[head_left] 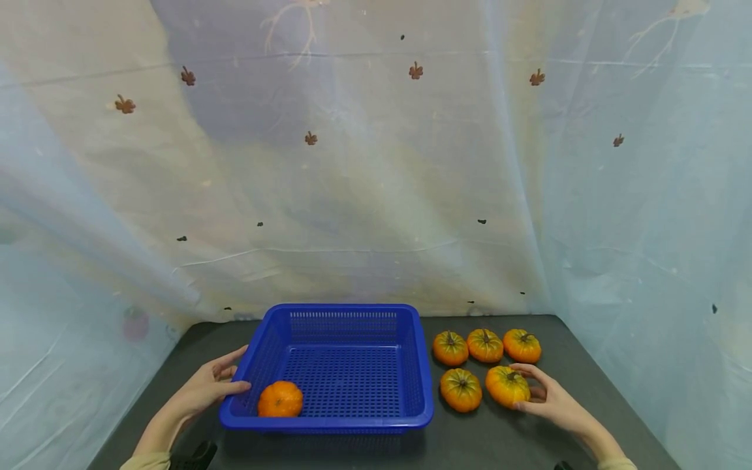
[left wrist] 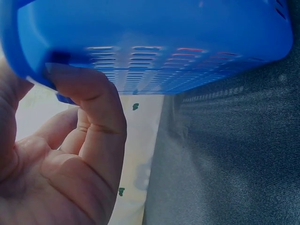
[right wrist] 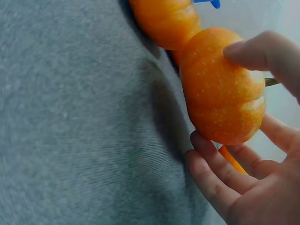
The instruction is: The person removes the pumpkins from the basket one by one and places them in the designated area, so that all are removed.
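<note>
My left hand [head_left: 202,390] grips the left rim of a blue plastic basket [head_left: 427,398], thumb over the edge and fingers curled beneath it, as the left wrist view shows. Inside the basket's near left corner lies one small orange pumpkin [head_left: 280,399]. On the right, my right hand [head_left: 549,399] holds a yellow-orange pumpkin [head_left: 508,386] between thumb and fingers. In the right wrist view this pumpkin [right wrist: 222,86] shows its speckled side, with the thumb on it and a shadow on the cloth beside it.
Several more pumpkins stand right of the basket: one [head_left: 461,390] beside the held one, and a back row with a left [head_left: 450,348], a middle [head_left: 485,345] and a right one [head_left: 522,346]. A dark cloth covers the table [head_left: 587,385]. Patterned plastic sheeting [head_left: 364,196] hangs behind and at both sides.
</note>
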The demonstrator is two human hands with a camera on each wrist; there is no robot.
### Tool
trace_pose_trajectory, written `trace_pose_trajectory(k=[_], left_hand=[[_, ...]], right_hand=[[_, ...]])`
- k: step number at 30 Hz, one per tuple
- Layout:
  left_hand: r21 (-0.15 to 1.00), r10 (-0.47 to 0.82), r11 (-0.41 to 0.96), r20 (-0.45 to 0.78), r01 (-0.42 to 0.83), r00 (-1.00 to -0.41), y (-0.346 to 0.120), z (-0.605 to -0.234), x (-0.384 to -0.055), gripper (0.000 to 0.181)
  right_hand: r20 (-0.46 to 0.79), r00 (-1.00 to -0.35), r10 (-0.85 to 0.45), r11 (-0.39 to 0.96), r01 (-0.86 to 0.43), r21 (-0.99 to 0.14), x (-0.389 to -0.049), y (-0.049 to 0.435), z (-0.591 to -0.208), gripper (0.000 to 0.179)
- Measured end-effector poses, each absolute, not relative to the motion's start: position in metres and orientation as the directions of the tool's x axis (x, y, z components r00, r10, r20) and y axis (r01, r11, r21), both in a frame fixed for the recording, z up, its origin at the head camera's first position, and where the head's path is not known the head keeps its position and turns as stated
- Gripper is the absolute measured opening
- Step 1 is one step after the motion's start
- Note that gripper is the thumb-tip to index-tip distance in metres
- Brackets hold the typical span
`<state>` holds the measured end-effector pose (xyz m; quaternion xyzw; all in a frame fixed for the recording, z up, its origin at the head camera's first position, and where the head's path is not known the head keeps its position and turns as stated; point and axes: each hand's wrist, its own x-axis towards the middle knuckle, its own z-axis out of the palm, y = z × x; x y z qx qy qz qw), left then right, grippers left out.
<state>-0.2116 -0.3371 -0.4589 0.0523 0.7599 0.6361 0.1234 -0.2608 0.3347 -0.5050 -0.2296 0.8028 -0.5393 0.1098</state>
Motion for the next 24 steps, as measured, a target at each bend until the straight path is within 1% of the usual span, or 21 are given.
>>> trace_pose_trajectory(k=[5,12,19,24], left_hand=[[0.978,0.226,0.195,-0.121,-0.077,-0.967,-0.3353,-0.4574,-0.2116,0.086],[0.976,0.209,0.2,-0.124,-0.082,-0.97,-0.3339,-0.4553,-0.2105,0.086],[0.977,0.217,0.197,-0.126,-0.083,-0.968,-0.3332,-0.4542,-0.2085,0.085],[0.978,0.221,0.192,-0.122,-0.079,-0.968,-0.3334,-0.4545,-0.2078,0.085]], right_hand=[[0.084,-0.868,-0.489,0.31,-0.262,-0.914,-0.2631,0.3359,-0.51,0.064],[0.088,-0.877,-0.473,0.339,-0.273,-0.9,-0.2661,0.334,-0.5113,0.068],[0.117,-0.873,-0.473,0.363,-0.314,-0.877,-0.266,0.3277,-0.5094,0.07],[0.116,-0.878,-0.464,0.365,-0.309,-0.878,-0.2679,0.3261,-0.5121,0.073]])
